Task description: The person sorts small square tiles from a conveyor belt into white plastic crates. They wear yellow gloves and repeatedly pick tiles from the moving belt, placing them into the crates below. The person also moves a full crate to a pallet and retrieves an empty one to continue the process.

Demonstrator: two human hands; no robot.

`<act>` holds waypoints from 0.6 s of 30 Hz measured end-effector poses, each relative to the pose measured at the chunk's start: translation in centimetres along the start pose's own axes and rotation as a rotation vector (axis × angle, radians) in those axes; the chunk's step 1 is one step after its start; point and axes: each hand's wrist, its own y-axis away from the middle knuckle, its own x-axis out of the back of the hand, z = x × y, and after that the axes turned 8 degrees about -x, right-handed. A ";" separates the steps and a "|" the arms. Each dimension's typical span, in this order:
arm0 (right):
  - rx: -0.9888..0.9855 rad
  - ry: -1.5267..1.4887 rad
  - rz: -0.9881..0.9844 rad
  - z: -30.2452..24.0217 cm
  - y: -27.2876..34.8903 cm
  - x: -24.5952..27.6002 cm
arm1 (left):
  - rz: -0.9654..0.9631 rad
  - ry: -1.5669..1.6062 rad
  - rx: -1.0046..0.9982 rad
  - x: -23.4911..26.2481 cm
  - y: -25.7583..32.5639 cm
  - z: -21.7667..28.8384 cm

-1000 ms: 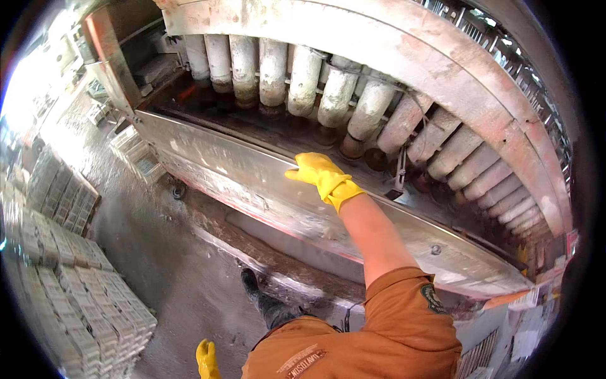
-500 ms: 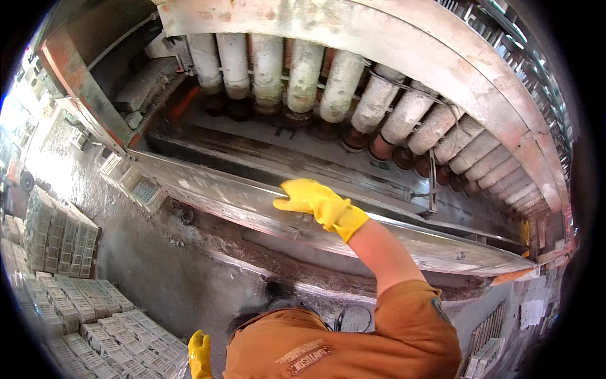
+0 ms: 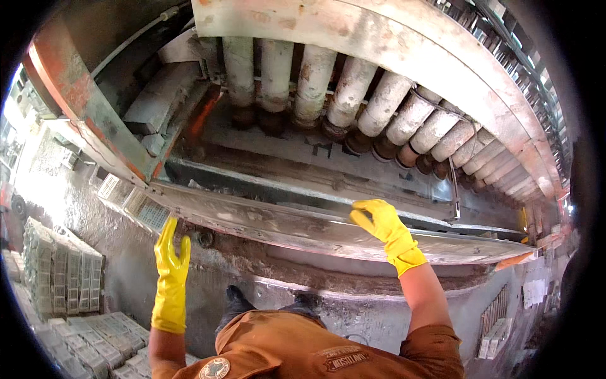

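My left hand (image 3: 170, 268), in a yellow rubber glove, is raised in the air at the left, fingers up and thumb apart, holding nothing. My right hand (image 3: 384, 228), gloved the same, is over the upper edge of a long metal front panel (image 3: 271, 218). Its fingers are bent and point left, the thumb stands apart, and nothing shows between them. Whether it touches the edge I cannot tell. Behind the panel runs a long, dark trough (image 3: 252, 189) of a large machine. Several pale cylinders (image 3: 314, 82) stand in a row over the far side.
A wide, stained beam (image 3: 353, 31) crosses above the cylinders. Light plastic crates (image 3: 148, 210) stand by the panel's left end. Stacked crates (image 3: 66, 268) fill the lower left. A thin upright bar (image 3: 454, 189) rises from the trough at right. The wet grey floor (image 3: 126, 252) lies below.
My left hand has risen from the lower edge into full view, thumb apart. My right hand has shifted right along the panel's edge. The view has moved as well.
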 end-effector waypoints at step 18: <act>-0.912 0.097 0.141 0.6 5.0 -5.0 | -0.121 -0.119 -0.385 -3.7 -9.8 -9.5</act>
